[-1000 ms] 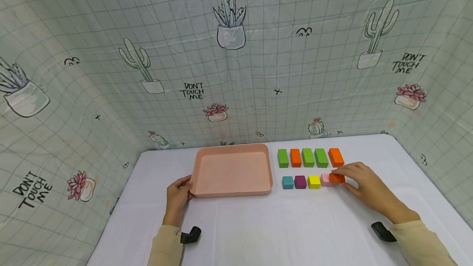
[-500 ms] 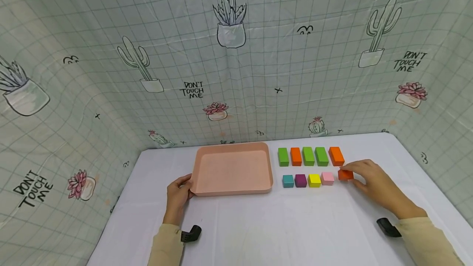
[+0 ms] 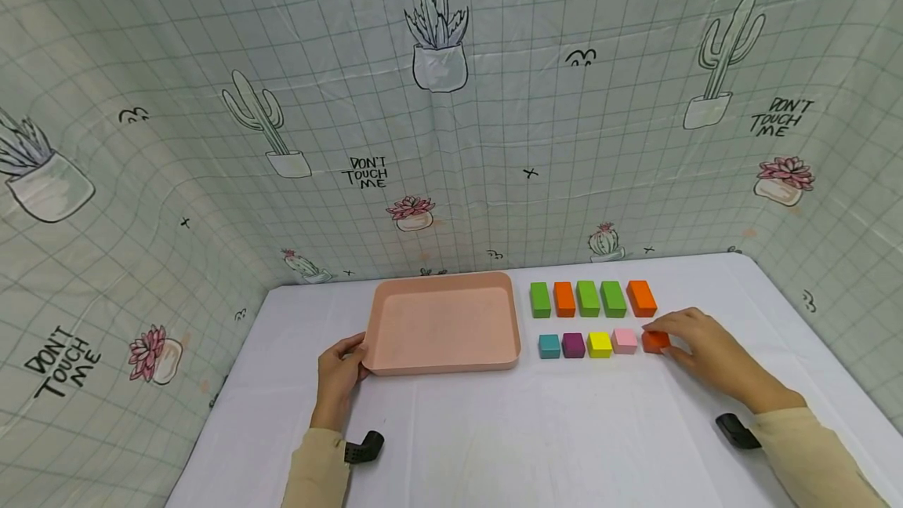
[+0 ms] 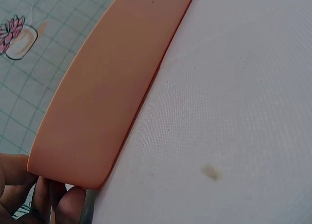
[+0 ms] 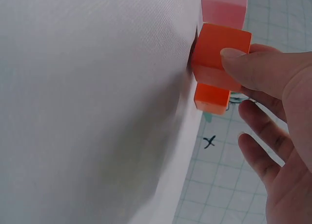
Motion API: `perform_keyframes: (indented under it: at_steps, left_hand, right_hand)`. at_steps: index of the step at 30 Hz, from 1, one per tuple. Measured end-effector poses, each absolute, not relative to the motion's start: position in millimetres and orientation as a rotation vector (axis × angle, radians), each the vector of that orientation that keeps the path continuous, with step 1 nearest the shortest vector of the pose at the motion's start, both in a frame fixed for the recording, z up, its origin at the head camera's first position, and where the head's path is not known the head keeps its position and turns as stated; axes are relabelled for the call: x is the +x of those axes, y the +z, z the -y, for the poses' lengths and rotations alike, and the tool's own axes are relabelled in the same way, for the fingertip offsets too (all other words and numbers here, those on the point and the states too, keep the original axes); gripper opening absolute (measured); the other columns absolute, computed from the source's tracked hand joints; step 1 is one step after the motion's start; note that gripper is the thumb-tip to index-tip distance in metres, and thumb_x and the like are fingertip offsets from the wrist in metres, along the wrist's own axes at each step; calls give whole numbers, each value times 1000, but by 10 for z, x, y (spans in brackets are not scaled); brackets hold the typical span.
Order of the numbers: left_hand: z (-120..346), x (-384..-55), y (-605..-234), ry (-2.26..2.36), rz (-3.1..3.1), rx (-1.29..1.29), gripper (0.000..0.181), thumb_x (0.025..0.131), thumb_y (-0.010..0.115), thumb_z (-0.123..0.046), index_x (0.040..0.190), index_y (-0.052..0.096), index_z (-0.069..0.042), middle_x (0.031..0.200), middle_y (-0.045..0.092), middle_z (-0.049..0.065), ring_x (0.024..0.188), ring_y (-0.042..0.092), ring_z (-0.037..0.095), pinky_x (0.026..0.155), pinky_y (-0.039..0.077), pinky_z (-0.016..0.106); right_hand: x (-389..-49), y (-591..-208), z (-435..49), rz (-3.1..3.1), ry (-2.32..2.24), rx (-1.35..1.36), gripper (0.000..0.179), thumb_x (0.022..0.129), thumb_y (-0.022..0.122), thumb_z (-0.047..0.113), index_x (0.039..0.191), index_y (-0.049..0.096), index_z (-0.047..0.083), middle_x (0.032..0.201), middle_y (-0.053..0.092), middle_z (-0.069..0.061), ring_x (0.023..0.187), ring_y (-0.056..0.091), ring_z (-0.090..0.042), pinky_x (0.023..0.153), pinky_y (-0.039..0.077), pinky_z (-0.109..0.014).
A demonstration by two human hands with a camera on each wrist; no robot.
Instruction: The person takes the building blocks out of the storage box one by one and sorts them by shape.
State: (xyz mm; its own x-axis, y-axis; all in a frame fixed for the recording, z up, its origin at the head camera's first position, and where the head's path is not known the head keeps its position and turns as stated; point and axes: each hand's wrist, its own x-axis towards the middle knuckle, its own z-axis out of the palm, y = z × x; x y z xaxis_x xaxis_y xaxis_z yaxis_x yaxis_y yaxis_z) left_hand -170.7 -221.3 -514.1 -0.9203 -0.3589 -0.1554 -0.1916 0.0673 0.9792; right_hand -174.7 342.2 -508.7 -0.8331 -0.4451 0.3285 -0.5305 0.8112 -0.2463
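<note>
My left hand [image 3: 340, 375] grips the near left corner of a shallow pink tray [image 3: 443, 324]; its fingertips show at the tray's end wall [image 4: 92, 102] in the left wrist view. At the right, my right hand [image 3: 714, 355] pinches an orange cube [image 3: 654, 343] between thumb and fingers. That orange cube [image 5: 219, 50] sits low at the white surface, close beside a pink cube [image 3: 624, 341]. To the left of the pink one, a yellow cube [image 3: 600, 345], a purple cube [image 3: 574, 345] and a teal cube [image 3: 549, 346] continue the row.
Behind the cubes runs a row of longer blocks, with green blocks [image 3: 589, 299] and orange blocks [image 3: 642, 299]. All stand on a white-covered table [image 3: 508, 437], right of the tray. A cactus-print cloth [image 3: 487, 116] rises at the back and sides.
The orange cube has moved right, from in front of the pink cube to out past it, then slightly back left and down beside it. My left hand and the tray have stayed still.
</note>
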Motion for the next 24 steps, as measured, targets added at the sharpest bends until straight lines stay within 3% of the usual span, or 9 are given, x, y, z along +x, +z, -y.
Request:
perform_keyframes:
  at_steps: [14, 24]
  left_hand:
    - [2204, -1692, -5110, -1985, 2215, 582, 33, 105, 59, 1, 135, 63, 14, 100, 59, 10, 69, 62, 6, 57, 51, 18]
    - [2229, -1705, -5153, -1983, 2217, 576, 32, 105, 58, 1, 134, 64, 13, 100, 60, 10, 70, 62, 6, 58, 51, 18]
  right_hand:
    - [-1776, -5071, -3394, 2849, 519, 735, 44, 82, 83, -8, 123, 76, 5, 120, 75, -11, 113, 62, -39, 98, 53, -62]
    - [-1736, -5062, -3401, 2792, 501, 747, 44, 80, 85, -7, 122, 76, 4, 121, 74, -14, 113, 63, -40, 97, 51, -64]
